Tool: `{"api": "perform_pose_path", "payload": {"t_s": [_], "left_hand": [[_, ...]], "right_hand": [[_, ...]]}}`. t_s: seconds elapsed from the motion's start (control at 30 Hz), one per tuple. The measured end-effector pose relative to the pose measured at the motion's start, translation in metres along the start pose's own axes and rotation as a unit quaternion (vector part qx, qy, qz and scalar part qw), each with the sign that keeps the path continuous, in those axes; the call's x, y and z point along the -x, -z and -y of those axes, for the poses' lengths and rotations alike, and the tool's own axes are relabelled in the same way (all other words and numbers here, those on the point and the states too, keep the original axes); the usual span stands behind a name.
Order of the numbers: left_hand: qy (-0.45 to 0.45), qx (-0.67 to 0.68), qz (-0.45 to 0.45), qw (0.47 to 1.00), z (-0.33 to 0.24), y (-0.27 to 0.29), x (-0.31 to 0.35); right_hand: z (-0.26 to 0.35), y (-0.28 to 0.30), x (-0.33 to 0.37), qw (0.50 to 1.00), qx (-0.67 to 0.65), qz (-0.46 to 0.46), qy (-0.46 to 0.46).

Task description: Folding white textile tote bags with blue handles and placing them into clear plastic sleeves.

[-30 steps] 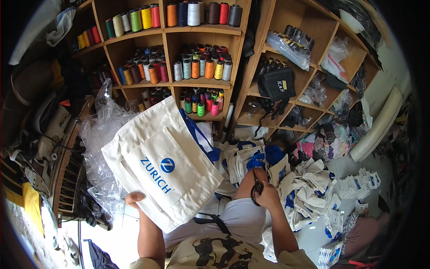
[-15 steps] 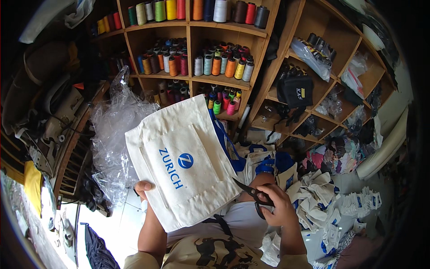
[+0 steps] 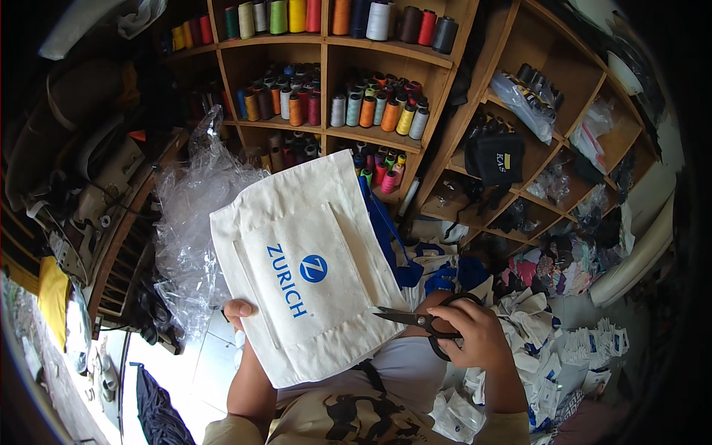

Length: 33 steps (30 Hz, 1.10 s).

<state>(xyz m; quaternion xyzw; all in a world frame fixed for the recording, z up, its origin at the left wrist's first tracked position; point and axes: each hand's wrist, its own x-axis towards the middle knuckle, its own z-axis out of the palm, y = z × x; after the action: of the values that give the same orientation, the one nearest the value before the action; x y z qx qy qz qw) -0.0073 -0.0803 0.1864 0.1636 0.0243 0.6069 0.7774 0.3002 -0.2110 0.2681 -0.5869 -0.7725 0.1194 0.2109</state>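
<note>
My left hand [image 3: 238,311] grips the lower left edge of a cream canvas bag [image 3: 297,215], thumb on its front face. The bag is tilted, with a blue printed logo and lettering on a stitched front pocket; a blue strap [image 3: 387,226] hangs behind its right edge. In my right hand [image 3: 475,334] is a pair of black-handled scissors [image 3: 421,320], fingers through the loops. The dark blades are slightly parted and point left, their tips in front of the bag's lower right part. Whether they touch the cloth I cannot tell.
Wooden shelves [image 3: 386,53] with colourful thread spools stand ahead. A crumpled clear plastic heap [image 3: 196,237] lies left, beside a sewing machine [image 3: 104,193]. At right, more cream and blue cloth pieces [image 3: 523,315] are piled on the floor, below cubbyholes [image 3: 552,148] of bagged items.
The scissors have turned flatter and shifted left over the bag's lower right part, and their blades now show a gap. My left hand keeps its hold on the bag.
</note>
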Motion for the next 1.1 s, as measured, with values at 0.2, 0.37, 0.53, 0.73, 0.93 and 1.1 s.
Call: {"api": "perform_pose_path", "payload": {"t_s": [0.2,0.37,0.53,0.73,0.93,1.1], "left_hand": [[-0.003,-0.003,0.002,1.000,0.018,-0.012,-0.020],[0.000,-0.004,0.005,1.000,0.022,-0.015,-0.023],[0.002,-0.005,0.008,1.000,0.022,-0.012,-0.019],[0.000,-0.008,0.008,1.000,0.022,-0.013,-0.018],[0.003,-0.009,0.012,1.000,0.024,-0.014,-0.013],[0.002,-0.011,0.014,1.000,0.024,-0.015,-0.015]], "right_hand": [[0.001,-0.003,-0.004,1.000,0.012,-0.013,0.014],[0.000,-0.004,-0.003,0.999,0.027,-0.020,0.018],[-0.002,-0.005,-0.002,0.998,0.038,-0.033,0.030],[-0.002,-0.005,-0.004,0.997,0.044,-0.042,0.043],[-0.003,-0.003,-0.002,0.997,0.039,-0.048,0.034],[-0.005,-0.004,-0.003,0.996,0.051,-0.053,0.047]]}}
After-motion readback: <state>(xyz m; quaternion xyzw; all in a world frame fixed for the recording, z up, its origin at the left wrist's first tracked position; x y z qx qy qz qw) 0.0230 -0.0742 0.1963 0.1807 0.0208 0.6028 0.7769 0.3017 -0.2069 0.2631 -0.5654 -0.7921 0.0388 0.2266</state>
